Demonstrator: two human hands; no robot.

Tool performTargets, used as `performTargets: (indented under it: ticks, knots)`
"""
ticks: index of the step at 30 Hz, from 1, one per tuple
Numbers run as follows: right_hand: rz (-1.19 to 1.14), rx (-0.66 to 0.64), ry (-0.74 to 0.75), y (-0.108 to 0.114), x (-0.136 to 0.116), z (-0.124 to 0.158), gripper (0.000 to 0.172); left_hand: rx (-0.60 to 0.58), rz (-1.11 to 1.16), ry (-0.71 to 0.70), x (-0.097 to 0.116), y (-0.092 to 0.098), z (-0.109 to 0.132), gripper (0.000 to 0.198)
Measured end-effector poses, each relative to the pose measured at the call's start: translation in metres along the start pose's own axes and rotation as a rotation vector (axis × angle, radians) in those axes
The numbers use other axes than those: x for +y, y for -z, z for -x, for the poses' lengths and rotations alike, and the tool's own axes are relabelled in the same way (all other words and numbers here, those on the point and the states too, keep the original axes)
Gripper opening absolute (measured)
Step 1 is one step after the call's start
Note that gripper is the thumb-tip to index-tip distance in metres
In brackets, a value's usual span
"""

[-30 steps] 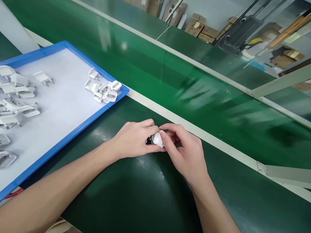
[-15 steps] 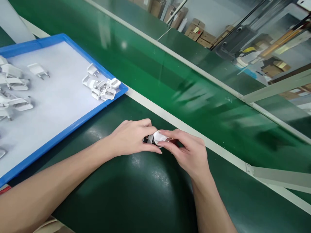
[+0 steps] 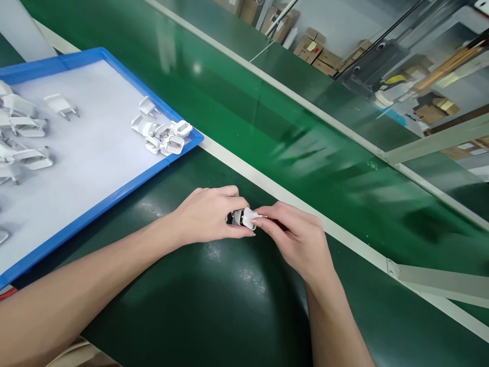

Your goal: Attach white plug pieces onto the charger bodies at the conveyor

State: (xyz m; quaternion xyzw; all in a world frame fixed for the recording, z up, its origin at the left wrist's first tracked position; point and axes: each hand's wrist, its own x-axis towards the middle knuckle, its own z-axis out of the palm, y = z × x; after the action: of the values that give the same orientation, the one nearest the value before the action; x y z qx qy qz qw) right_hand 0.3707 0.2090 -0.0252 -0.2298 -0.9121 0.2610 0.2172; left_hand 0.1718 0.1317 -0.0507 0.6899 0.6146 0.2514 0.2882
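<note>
Over the dark green work surface (image 3: 229, 306), my left hand (image 3: 210, 214) grips a small grey and black piece (image 3: 237, 217) between thumb and fingers. A white two-pin plug housing (image 3: 249, 217) sits against the right end of that piece. My right hand (image 3: 292, 229) pinches this housing by its pin side, thumb and forefinger closed on it. One thin pin shows between the right fingertips. The inside of the grey and black piece is partly hidden by my left fingers, and I cannot tell how deep the two parts sit in each other.
A blue-rimmed tray (image 3: 153, 171) lies at the left, with several white plug housings (image 3: 164, 136) at its near right corner and more at its left side. A pale rail (image 3: 248, 173) runs beside a green belt (image 3: 305, 137). Cardboard boxes (image 3: 310, 46) stand farther back.
My right fingers have shifted slightly back onto the pin side, so more of the white housing shows. My left hand keeps its hold; the view has moved slightly.
</note>
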Motion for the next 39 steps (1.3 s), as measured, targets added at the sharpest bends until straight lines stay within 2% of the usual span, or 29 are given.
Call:
performTargets:
  ticks: [5, 9, 14, 19, 31, 39]
  knots:
    - [0.147, -0.016, 0.1, 0.005, -0.004, 0.0, 0.013, 0.004, -0.015, -0.004, 0.001, 0.0, 0.0, 0.029]
    - [0.33, -0.104, 0.105, 0.006, -0.011, 0.0, 0.019, 0.007, -0.038, -0.017, 0.001, 0.0, 0.0, 0.03]
    - [0.466, -0.152, 0.092, 0.005, -0.017, 0.0, 0.024, 0.012, -0.04, -0.021, 0.0, 0.0, 0.0, 0.032]
    - [0.387, -0.185, 0.084, 0.004, -0.018, -0.001, 0.021, 0.002, -0.051, -0.024, -0.001, -0.001, -0.001, 0.036]
    - [0.407, -0.169, 0.052, -0.003, -0.016, 0.001, 0.019, -0.01, -0.061, 0.009, 0.0, -0.001, -0.002, 0.033]
    - [0.231, -0.222, -0.051, -0.003, -0.014, 0.0, 0.019, 0.002, -0.039, 0.018, 0.0, -0.002, -0.002, 0.03]
